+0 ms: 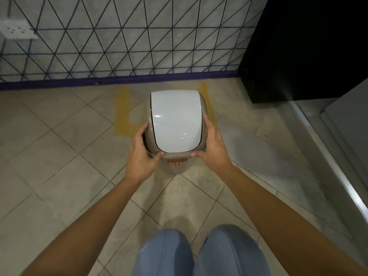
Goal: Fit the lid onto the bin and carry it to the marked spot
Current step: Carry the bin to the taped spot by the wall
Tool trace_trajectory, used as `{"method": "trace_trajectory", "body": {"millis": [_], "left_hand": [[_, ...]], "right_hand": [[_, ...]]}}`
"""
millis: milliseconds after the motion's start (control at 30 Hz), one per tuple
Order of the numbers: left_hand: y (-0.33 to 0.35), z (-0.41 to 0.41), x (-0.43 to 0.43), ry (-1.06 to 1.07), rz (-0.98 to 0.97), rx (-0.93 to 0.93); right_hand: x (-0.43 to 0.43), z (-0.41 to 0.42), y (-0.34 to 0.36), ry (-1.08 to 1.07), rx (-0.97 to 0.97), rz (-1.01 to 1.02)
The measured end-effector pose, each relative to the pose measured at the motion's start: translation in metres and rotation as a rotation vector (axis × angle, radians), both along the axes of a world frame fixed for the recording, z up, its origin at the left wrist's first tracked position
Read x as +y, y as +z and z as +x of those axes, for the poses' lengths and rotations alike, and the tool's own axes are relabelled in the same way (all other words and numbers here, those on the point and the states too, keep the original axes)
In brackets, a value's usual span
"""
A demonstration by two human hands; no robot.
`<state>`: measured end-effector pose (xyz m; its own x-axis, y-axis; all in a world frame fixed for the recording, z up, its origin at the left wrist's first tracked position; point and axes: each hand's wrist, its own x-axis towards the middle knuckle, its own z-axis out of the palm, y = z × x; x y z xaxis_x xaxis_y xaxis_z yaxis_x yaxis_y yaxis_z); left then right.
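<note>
1. You have the small taupe plastic bin [175,166] between both hands, with its taupe-framed lid and glossy white swing flap [176,121] already seated on top. From this view I cannot tell whether the base is resting on the beige tiled floor [59,156] or held just above it.
2. Your left hand [142,154] is part-closed around the lid's near-left corner, thumb along the front rim and fingers wrapped round the side. Your right hand [212,147] mirrors it on the near-right corner.
3. Holding at opposite corners looks sensible: it likely keeps the lid pressed down and the bin level.
4. The bin sits inside the yellow painted floor markings [123,114], whose strips show to either side and run towards the grey wall with dark triangular lines [139,36]. So placement seems nearly done.
5. The bin stands upright, opening upwards. The lid's long axis runs from you towards the wall, roughly in line with the yellow strips.
6. The orange label [177,162] on the bin's front faces you.
7. A black cabinet [298,46] stands well apart to the right.
</note>
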<state>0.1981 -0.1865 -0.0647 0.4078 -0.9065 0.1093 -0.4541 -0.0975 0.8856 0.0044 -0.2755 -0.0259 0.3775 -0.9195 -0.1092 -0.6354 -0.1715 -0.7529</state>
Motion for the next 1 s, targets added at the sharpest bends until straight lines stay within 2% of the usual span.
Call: {"method": "trace_trajectory", "body": {"millis": [100, 233, 400, 1000], "left_hand": [[0.003, 0.001, -0.011, 0.028, 0.016, 0.013], [0.008, 0.007, -0.034, -0.011, 0.09, 0.244], [0.009, 0.027, -0.06, -0.015, 0.22, 0.367], [0.001, 0.063, -0.111, 0.023, 0.198, 0.354]], "right_hand": [[-0.012, 0.003, 0.0, 0.02, -0.009, 0.008], [-0.031, 0.006, 0.0, 0.012, 0.011, 0.0], [-0.059, 0.014, 0.0, 0.036, -0.019, 0.096], [-0.123, 0.049, -0.009, 0.05, -0.073, 0.121]]}}
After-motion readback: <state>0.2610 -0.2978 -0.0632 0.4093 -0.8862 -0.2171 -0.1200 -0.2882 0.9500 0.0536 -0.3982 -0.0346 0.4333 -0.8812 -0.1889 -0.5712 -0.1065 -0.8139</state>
